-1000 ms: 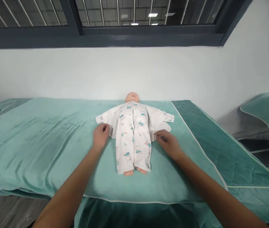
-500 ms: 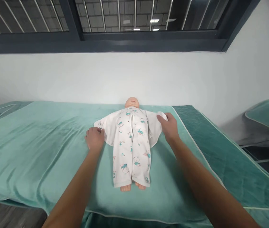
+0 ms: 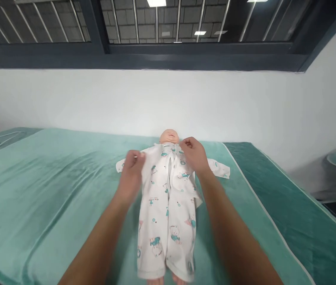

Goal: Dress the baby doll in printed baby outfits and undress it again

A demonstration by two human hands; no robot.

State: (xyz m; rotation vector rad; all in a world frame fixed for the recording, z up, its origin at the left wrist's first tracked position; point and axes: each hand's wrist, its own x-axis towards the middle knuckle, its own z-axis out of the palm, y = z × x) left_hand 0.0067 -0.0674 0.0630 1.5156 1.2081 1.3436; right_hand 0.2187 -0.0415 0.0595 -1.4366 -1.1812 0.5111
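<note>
A baby doll (image 3: 169, 136) lies on its back, head toward the wall. It wears a white printed baby shirt (image 3: 185, 176) with an open front, over legs (image 3: 152, 245) covered in the same print; its toes show at the bottom. At the left side of the chest my left hand (image 3: 133, 168) has its fingers pinched at the shirt's edge. My right hand (image 3: 196, 156) is closed near the collar on the right, fingertips at the shirt; whatever cloth they hold is mostly hidden. Both sleeves (image 3: 219, 168) stretch outward.
Under the doll spreads a light green cover (image 3: 67, 190), wrinkled on the left. A darker green strip (image 3: 277, 198) runs along the right. Behind rise a white wall (image 3: 96, 99) and a dark window frame (image 3: 185, 59). A white cord (image 3: 1, 144) lies at far left.
Both hands have moved inward from the outer sleeves toward the doll's chest. The right front of the shirt, spread outward before, now lies over the body with its print showing. The view has shifted.
</note>
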